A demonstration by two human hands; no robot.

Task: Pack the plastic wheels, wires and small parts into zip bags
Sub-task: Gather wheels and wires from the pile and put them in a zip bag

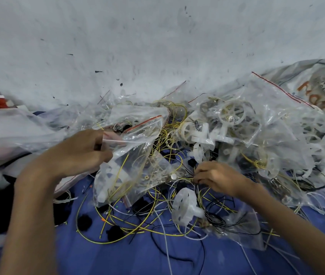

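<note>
from my feed: the left hand [82, 153] has thumb and fingers curled, pinching the mouth of a clear zip bag [133, 155] by its red-striped edge, and the bag hangs tilted with the opening up by the hand. inside it i can make out a yellow wire and some white plastic bits, hard to say exactly what. the right hand [217, 177] is just right of the bag's lower part, fingers curled down into the tangle of wires [137, 227] — looks like it's pinching a few thin black and yellow strands at the fingertips. that tangle, yellow, black and white, is spread over the blue cloth [137, 259] below and between both hands. a white plastic wheel [185, 205] with a stub axle lies loose on the wires right under the right hand. more wheels [231, 114] sit piled beyond it — some inside a big clear bag [276, 108] with a red zip line, others loose at the far right. a printed woven sack [320, 84] lies behind that pile, and a scuffed white surface [118, 36] fills the top.
</note>
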